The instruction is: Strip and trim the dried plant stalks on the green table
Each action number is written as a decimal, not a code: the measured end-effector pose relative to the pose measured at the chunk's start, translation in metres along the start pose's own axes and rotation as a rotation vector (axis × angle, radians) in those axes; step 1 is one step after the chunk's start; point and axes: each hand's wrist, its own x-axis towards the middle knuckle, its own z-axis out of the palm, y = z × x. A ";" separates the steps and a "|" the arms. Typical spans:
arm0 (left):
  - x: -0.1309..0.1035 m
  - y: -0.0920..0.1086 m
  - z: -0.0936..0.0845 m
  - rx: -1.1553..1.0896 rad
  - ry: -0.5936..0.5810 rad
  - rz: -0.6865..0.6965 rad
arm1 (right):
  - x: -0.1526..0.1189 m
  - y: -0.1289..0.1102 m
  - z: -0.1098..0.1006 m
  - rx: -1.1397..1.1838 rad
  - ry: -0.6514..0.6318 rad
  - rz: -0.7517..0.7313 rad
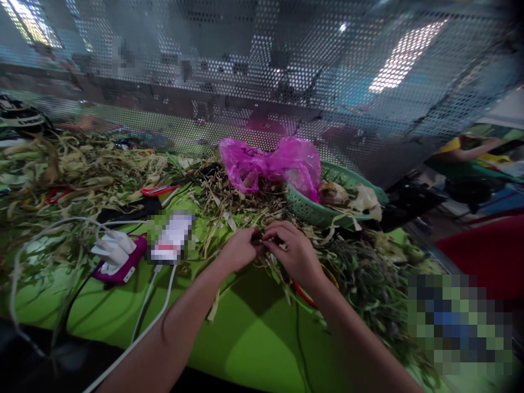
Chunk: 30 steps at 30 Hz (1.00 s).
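Observation:
My left hand (241,250) and my right hand (295,254) meet over the front of the green table (249,338). Both are closed, with fingertips pinched together and nearly touching. Whatever lies between them is thin and mostly hidden by the fingers; I cannot make it out. Pale dry plant strips (213,240) lie just beyond and beside my hands. A ring with red and yellow parts (305,295) shows partly behind my right wrist.
A pink plastic bag (272,158) drapes over dry scraps and a green basket (327,210). Leafy stalks (364,284) lie to the right, a dried heap (82,164) to the left. A red-handled cutter (159,189), phone (172,237) and purple power strip (126,267) trail cables. Perforated metal (254,71) stands behind.

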 end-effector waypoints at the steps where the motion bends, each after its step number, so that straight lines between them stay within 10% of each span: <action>1: 0.001 0.001 0.000 -0.066 0.015 -0.018 | 0.000 0.001 -0.002 0.033 0.031 0.015; 13: 0.000 0.002 0.004 -0.220 0.003 -0.059 | -0.001 0.008 -0.002 -0.003 -0.031 0.065; 19: 0.000 0.009 0.003 -0.695 0.175 -0.247 | -0.001 -0.004 0.001 0.013 0.129 0.071; 30: -0.003 0.013 0.010 -1.055 0.260 -0.239 | -0.007 -0.008 0.028 -0.108 0.027 -0.014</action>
